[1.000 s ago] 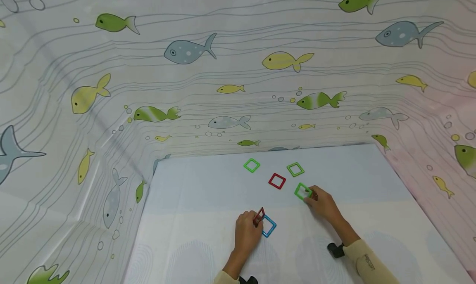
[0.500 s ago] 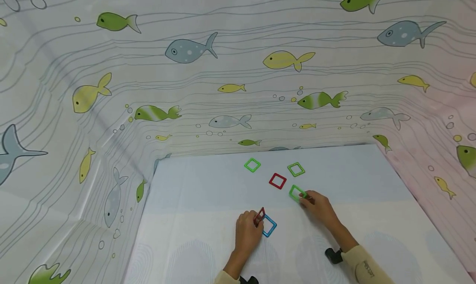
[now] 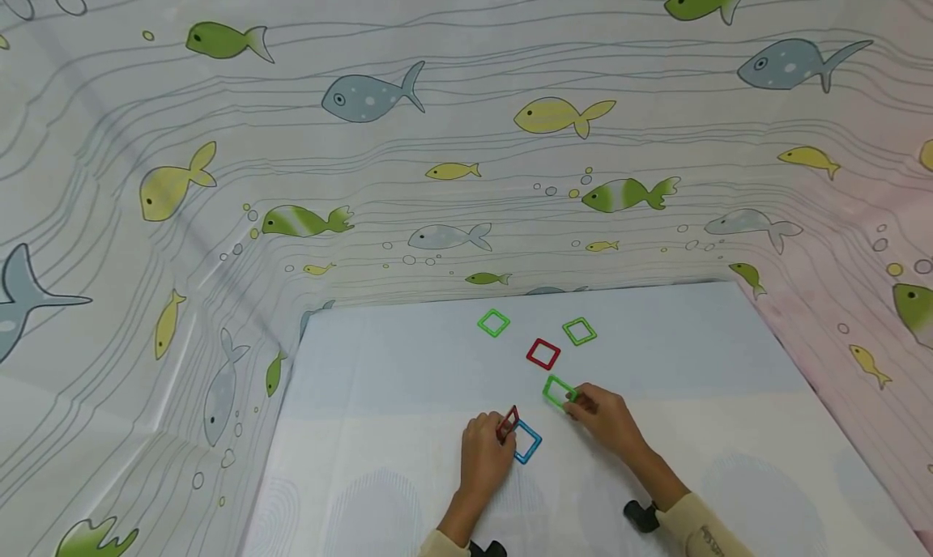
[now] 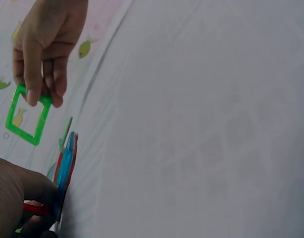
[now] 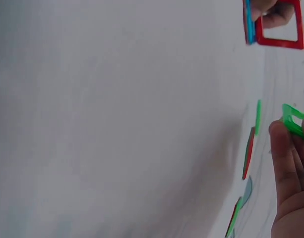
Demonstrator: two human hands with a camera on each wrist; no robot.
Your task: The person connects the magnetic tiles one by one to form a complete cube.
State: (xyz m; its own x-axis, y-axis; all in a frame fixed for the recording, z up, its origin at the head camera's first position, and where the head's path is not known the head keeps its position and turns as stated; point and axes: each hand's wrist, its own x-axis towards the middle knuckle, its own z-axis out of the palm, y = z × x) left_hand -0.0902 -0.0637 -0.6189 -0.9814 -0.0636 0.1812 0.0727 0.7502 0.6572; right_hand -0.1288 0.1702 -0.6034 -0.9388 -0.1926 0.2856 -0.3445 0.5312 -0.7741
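Note:
My left hand [image 3: 484,457] grips a red square magnetic tile [image 4: 36,209], a hollow frame, tilted up on edge. It stands against a blue square tile [image 3: 533,451] that lies on the table; in the left wrist view a red edge also runs along the blue one. To the right and farther back, my right hand [image 3: 608,421] pinches a green square tile [image 4: 42,121] by one edge between thumb and fingers. That green tile is held above the table, apart from the blue and red pair. The left fingers partly hide the red tile.
Farther back on the white table [image 3: 379,363] lie a loose red tile [image 3: 550,344], a green tile [image 3: 502,316] at its left and another green tile [image 3: 589,325] at its right. Behind the table rises a fish-patterned backdrop [image 3: 379,184].
My right hand has moved left and nearer, carrying the green tile toward the blue and red tiles. The left hand and its red tile have stayed in place.

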